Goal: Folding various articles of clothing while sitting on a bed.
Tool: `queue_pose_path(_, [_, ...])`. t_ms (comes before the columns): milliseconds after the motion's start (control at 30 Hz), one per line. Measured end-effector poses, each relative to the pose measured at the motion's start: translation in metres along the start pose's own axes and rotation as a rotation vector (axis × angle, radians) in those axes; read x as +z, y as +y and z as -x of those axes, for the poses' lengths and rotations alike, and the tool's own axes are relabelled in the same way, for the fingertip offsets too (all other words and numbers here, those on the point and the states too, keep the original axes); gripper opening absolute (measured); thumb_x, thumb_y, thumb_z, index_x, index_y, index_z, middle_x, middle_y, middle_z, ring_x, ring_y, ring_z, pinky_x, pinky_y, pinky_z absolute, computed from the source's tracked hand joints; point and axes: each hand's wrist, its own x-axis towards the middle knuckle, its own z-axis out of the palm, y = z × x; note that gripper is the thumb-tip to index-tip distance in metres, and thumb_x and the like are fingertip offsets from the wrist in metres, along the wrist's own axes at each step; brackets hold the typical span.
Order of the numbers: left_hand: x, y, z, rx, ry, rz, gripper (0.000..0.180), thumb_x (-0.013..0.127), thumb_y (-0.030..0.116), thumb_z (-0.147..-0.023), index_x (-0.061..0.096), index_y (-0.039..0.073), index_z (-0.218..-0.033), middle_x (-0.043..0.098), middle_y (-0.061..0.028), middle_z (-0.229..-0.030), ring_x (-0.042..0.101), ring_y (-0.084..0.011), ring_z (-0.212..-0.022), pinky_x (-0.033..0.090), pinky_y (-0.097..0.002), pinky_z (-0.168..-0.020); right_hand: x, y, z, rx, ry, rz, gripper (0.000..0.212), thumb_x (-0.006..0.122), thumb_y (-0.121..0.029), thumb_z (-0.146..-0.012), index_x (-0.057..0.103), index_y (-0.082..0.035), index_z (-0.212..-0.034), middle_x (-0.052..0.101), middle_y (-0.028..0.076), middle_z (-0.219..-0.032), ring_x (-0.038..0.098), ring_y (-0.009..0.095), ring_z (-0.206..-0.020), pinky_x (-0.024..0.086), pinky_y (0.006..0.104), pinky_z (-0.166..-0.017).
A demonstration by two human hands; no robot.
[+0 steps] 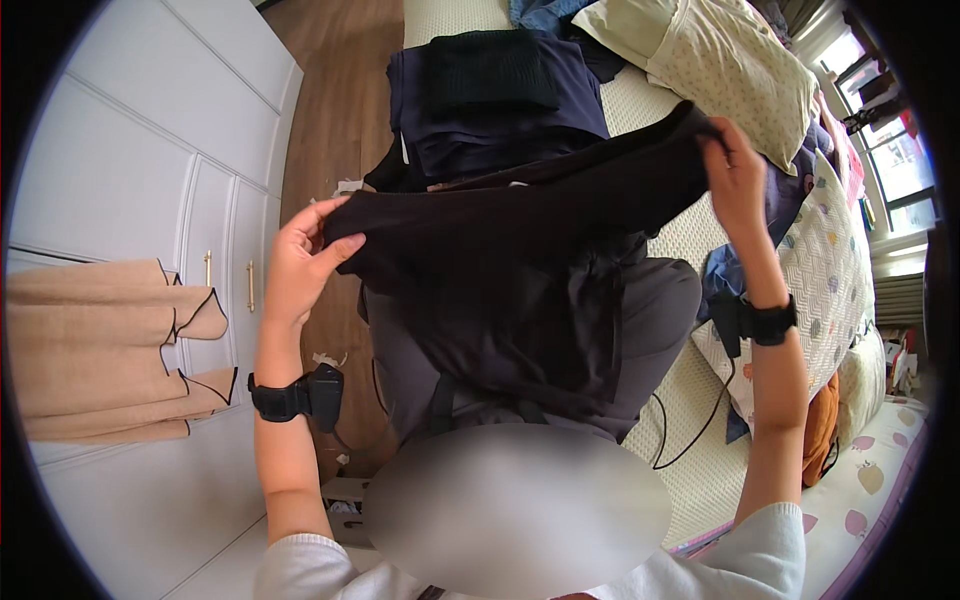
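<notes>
Black garment [480,235] spread above the lap [665,300], left grip [305,255] pinched closed on one end, right grip [735,180] closed on the other, dark stack [450,145] beyond and between both, cupboard [120,145] left of left grip, bed [690,480] below right grip.

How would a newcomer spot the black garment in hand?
On the bed, near the picture's top, lies a navy folded stack. Just below it hangs the black garment, stretched between left hand and right hand. Unlike the stack, it's held up, loosely draping.
</notes>
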Motion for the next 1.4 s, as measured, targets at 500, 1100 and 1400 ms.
queue_pose_path(500, [0.020, 0.035, 0.040, 0.029, -0.249, -0.014, 0.039, 0.068, 0.000, -0.066, 0.054, 0.001, -0.103, 0.055, -0.0050, -0.097, 0.051, -0.0125, -0.094, 0.038, -0.0250, -0.084, -0.056, -0.010, 0.049, 0.043, -0.139, 0.063, 0.016, 0.046, 0.002, -0.079, 0.057, 0.005, -0.090, 0.056, 0.002, -0.081, 0.049, 0.009, -0.070, 0.039, 0.0210, -0.064])
queue_pose_path(1100, [0.039, 0.000, 0.033, 0.231, -0.067, -0.297, 0.033, 0.063, 0.005, -0.073, 0.057, 0.005, -0.106, 0.060, -0.0048, -0.097, 0.055, -0.0127, -0.080, 0.042, -0.0240, -0.075, -0.045, 0.002, 0.082, 0.289, -0.307, -0.530, 0.017, 0.056, 0.011, -0.066, 0.053, 0.003, -0.081, 0.052, 0.001, -0.074, 0.046, 0.006, -0.066, 0.037, 0.0173, -0.060])
queue_pose_path(1400, [0.031, 0.027, 0.042, 0.222, -0.102, -0.423, 0.046, 0.050, -0.013, -0.066, 0.056, 0.005, -0.108, 0.060, -0.0086, -0.091, 0.059, -0.0180, -0.081, 0.043, -0.0253, -0.074, -0.041, -0.018, 0.083, 0.355, -0.562, -0.340, 0.044, 0.060, 0.010, -0.060, 0.058, -0.001, -0.102, 0.051, 0.000, -0.072, 0.045, 0.007, -0.066, 0.039, 0.0195, -0.064])
